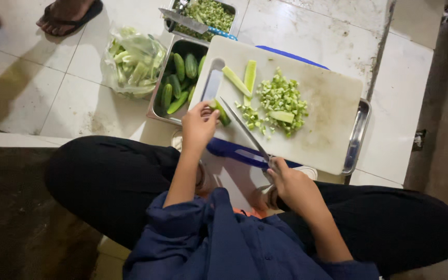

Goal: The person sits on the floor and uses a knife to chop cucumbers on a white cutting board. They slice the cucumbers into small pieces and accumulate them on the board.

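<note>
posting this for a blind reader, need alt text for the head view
Seen from above, a seated person's left hand holds a cucumber piece on a white cutting board while the right hand lays a knife against it. Diced cucumber is piled on the board; a metal tray of whole cucumbers sits to its left on the tiled floor.

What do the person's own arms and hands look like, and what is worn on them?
Both forearms are bare. The sleeves are dark blue cloth, pushed up near the elbows, part of a buttoned dark blue shirt. The left hand and the right hand are bare: no gloves, and no rings, watch or bracelet that I can see. The trousers are black.
</note>
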